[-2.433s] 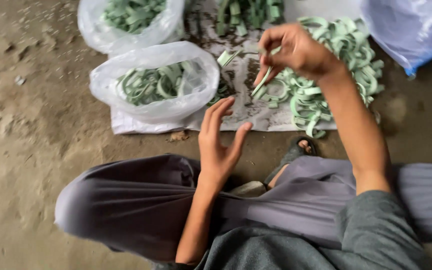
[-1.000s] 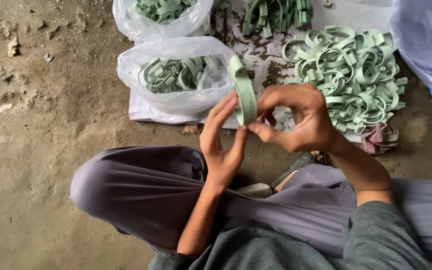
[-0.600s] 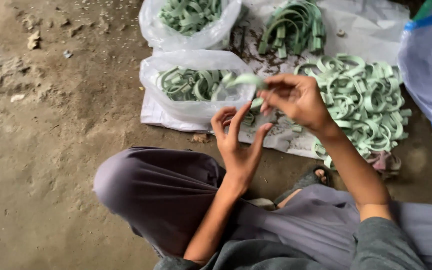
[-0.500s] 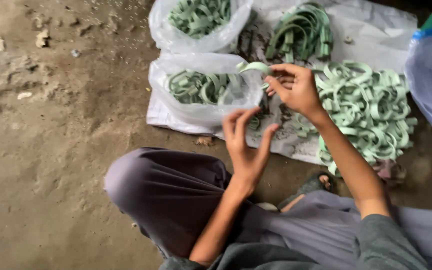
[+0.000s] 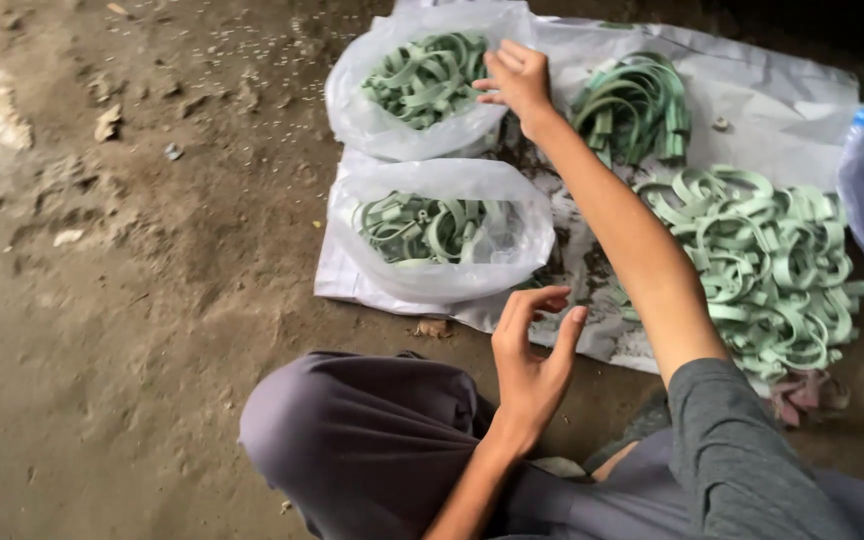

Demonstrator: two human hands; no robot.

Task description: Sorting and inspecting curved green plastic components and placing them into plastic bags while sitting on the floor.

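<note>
Reaching to twelve o'clock, right hand (image 5: pixel 518 78) hovers open over far bag (image 5: pixel 422 85), holding nothing; left hand (image 5: pixel 532 350) waits open, empty. Release strips well inside the rim.

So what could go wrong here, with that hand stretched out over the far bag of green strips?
1. The right hand hovers at the rim of the far bag, which is thin and slumped, so a brush could tip strips out onto the dirt floor.
2. The outstretched arm crosses over the near bag and could drag its edge.
3. The loose pile lies near the sheet's edge, so pieces may slide off.
</note>
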